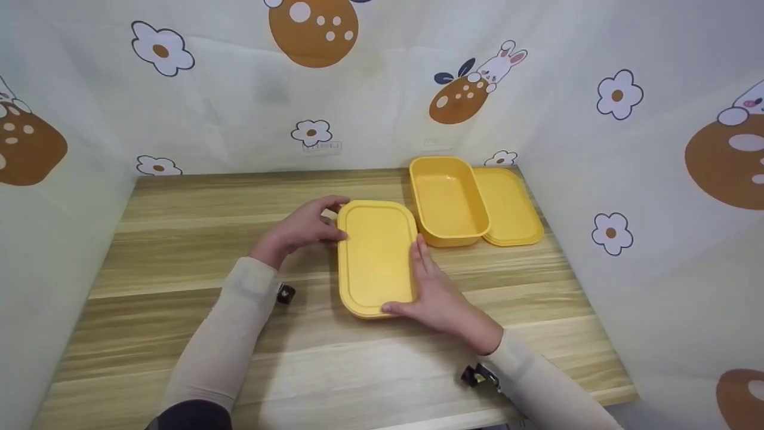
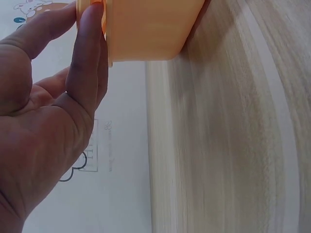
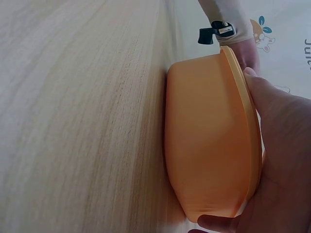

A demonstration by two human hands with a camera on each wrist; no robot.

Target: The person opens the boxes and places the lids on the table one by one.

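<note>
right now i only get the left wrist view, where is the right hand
Observer: The right hand holds the near right corner of the lidded yellow box.
Operator: anything else out there
Observer: Yes, an open yellow container stands to the right of that box, set farther back.
Operator: any loose lid about
Observer: One loose yellow lid lies flat at that container's right side.

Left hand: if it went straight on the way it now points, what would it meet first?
Most likely the lidded yellow box; the left hand seems to touch its side edge now.
</note>
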